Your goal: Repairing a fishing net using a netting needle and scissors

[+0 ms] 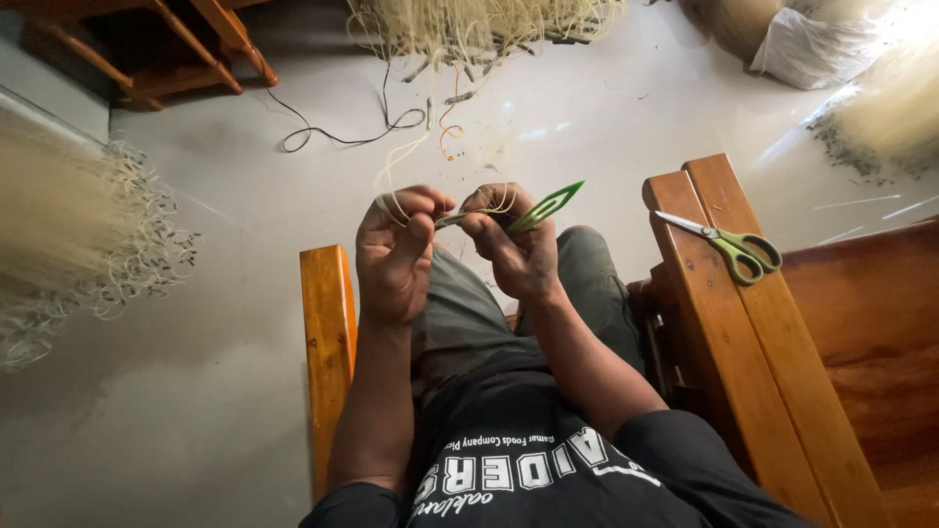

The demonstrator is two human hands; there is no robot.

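I sit on a wooden chair with both hands raised in front of my knees. My right hand [514, 244] grips a flat green plastic netting needle [548, 205] that points up and to the right. My left hand [396, 244] pinches pale thin cord [396, 171] close beside the needle's near end. The cord loops up from my fingers and trails away across the floor. The fingertips of the two hands almost touch.
Green-handled scissors [729, 244] lie on the wooden armrest [724, 323] to my right. A second armrest [328, 332] stands at my left. Heaps of pale cord [78, 235] lie at left, top centre and top right. A black cable [342, 132] crosses the grey floor.
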